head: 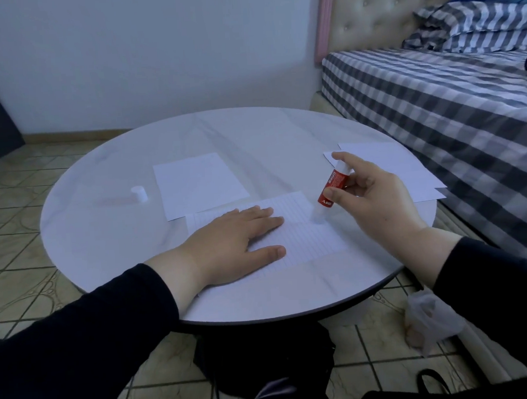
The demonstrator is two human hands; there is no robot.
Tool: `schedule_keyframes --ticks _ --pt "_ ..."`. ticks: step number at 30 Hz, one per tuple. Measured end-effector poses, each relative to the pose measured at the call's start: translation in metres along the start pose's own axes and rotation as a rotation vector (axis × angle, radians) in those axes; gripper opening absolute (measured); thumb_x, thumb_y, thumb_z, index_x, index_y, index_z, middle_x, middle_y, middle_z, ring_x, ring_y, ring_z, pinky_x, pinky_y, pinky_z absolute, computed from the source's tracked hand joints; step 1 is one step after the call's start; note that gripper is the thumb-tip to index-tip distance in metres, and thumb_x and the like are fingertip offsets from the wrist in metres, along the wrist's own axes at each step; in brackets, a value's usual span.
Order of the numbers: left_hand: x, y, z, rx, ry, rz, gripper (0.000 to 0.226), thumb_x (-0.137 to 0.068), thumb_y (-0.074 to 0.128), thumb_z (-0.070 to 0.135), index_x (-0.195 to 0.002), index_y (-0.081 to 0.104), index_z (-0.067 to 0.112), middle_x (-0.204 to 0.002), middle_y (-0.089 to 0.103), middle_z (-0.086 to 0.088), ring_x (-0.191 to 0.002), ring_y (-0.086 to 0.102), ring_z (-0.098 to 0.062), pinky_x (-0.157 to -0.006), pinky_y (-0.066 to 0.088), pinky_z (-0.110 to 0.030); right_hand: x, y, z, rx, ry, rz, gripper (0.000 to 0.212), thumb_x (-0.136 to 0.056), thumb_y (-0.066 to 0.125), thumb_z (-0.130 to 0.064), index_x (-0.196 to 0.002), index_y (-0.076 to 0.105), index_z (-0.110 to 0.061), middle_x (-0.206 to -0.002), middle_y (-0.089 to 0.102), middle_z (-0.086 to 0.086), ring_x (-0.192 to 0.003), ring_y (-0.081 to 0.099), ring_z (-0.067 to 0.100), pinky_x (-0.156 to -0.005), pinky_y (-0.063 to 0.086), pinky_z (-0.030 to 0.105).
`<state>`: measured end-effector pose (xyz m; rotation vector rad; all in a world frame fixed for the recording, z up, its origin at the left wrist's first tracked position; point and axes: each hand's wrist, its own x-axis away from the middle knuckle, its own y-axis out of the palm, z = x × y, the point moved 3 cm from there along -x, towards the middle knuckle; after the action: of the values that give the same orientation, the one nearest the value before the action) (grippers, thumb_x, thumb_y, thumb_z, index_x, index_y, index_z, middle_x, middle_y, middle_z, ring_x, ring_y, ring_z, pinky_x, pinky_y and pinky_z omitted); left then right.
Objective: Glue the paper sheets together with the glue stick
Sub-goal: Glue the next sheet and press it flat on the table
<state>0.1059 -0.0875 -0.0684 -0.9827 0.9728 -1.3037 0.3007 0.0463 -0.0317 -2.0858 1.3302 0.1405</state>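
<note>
Hands: left (237,241) flat on lined sheet (304,237), right (376,198) round glue stick (332,189)

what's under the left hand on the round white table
The left hand lies flat on a white lined paper sheet, which lies on the round white table. The paper beneath the palm is covered, so any glue there cannot be seen.

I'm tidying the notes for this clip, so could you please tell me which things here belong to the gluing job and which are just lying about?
Belong to the job:
red glue stick in the right hand
lined paper sheet under the left hand
plain white sheets
white glue cap

Just lying about:
clear plastic bag
black bag
checked bed
</note>
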Motion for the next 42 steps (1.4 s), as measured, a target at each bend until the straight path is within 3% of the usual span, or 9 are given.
schedule_keyframes --ticks 6,17,22,28,30,34,37,39,42 --pt "-0.002 0.0 0.0 0.004 0.003 0.003 0.063 -0.089 0.039 0.069 -0.147 0.028 0.047 -0.157 0.017 0.024 -0.145 0.006 0.005 -0.12 0.002 -0.024 0.011 0.001 -0.001 0.121 -0.032 -0.068 0.051 -0.084 0.073 -0.021 -0.129 0.054 -0.037 -0.091 0.067 -0.009 -0.086 0.064 0.004 -0.076 0.038 -0.001" --pt "-0.001 0.0 0.001 0.005 -0.001 0.002 0.064 -0.089 0.04 0.068 -0.147 0.03 0.045 -0.157 0.018 0.023 -0.145 0.007 0.004 -0.12 0.003 -0.024 0.026 -0.001 -0.011 0.184 -0.075 -0.093 0.052 -0.085 0.071 -0.022 -0.131 0.052 -0.038 -0.089 0.065 -0.017 -0.086 0.063 -0.002 -0.079 0.04 0.001" --pt "0.001 -0.001 0.002 0.018 -0.017 0.009 0.063 -0.089 0.042 0.067 -0.147 0.031 0.046 -0.157 0.019 0.024 -0.145 0.007 0.005 -0.121 0.005 -0.027 0.024 -0.012 -0.006 0.164 -0.027 -0.017 0.052 -0.085 0.072 -0.021 -0.13 0.053 -0.038 -0.092 0.067 -0.01 -0.089 0.064 0.003 -0.075 0.036 -0.004" --pt "0.002 -0.001 0.008 0.037 -0.048 0.016 0.062 -0.09 0.044 0.065 -0.147 0.031 0.043 -0.158 0.02 0.02 -0.145 0.008 0.004 -0.121 0.004 -0.027 0.037 -0.011 -0.014 0.24 -0.104 -0.101 0.052 -0.086 0.071 -0.02 -0.131 0.052 -0.037 -0.091 0.065 -0.018 -0.085 0.063 -0.007 -0.076 0.036 -0.006" --pt "0.003 0.0 0.015 0.033 -0.095 0.012 0.063 -0.092 0.042 0.063 -0.149 0.029 0.04 -0.16 0.017 0.016 -0.147 0.006 0.0 -0.12 0.002 -0.026 0.032 -0.018 -0.008 0.225 -0.066 -0.053 0.051 -0.085 0.072 -0.02 -0.13 0.053 -0.036 -0.094 0.068 -0.012 -0.086 0.065 0.0 -0.078 0.038 -0.003" --pt "-0.003 0.005 0.039 0.009 -0.267 -0.026 0.057 -0.101 0.029 0.046 -0.153 0.021 0.023 -0.163 0.007 0.0 -0.149 0.002 -0.016 -0.12 0.002 -0.038 0.017 -0.038 -0.006 0.019 0.005 0.135 0.048 -0.083 0.073 -0.021 -0.124 0.057 -0.04 -0.09 0.07 -0.007 -0.083 0.067 0.014 -0.086 0.052 0.026" --pt "-0.005 0.005 0.053 0.126 -0.371 -0.05 0.055 -0.099 0.033 0.024 -0.151 0.017 0.014 -0.161 -0.009 -0.015 -0.148 -0.004 -0.032 -0.119 0.01 -0.044 0.012 -0.045 -0.008 0.001 0.009 0.184 0.046 -0.084 0.073 -0.022 -0.123 0.057 -0.041 -0.089 0.07 -0.006 -0.082 0.067 0.012 -0.084 0.051 0.025" --pt "-0.002 -0.007 0.055 0.211 -0.321 -0.007 0.066 -0.095 0.04 0.019 -0.154 0.012 0.021 -0.161 -0.017 -0.01 -0.149 -0.009 -0.027 -0.119 0.009 -0.041 0.011 -0.044 0.0 0.007 0.037 0.162 0.045 -0.083 0.073 -0.024 -0.121 0.057 -0.043 -0.089 0.071 -0.005 -0.083 0.068 0.014 -0.085 0.053 0.03" --pt "-0.005 -0.023 0.051 0.114 -0.169 -0.084 0.065 -0.091 0.055 0.029 -0.15 0.027 0.035 -0.163 -0.001 0.006 -0.149 -0.002 -0.01 -0.119 0.002 -0.032 0.009 -0.039 0.016 -0.014 0.095 0.151 0.046 -0.083 0.073 -0.026 -0.122 0.056 -0.042 -0.089 0.072 -0.003 -0.088 0.068 0.018 -0.084 0.053 0.033"
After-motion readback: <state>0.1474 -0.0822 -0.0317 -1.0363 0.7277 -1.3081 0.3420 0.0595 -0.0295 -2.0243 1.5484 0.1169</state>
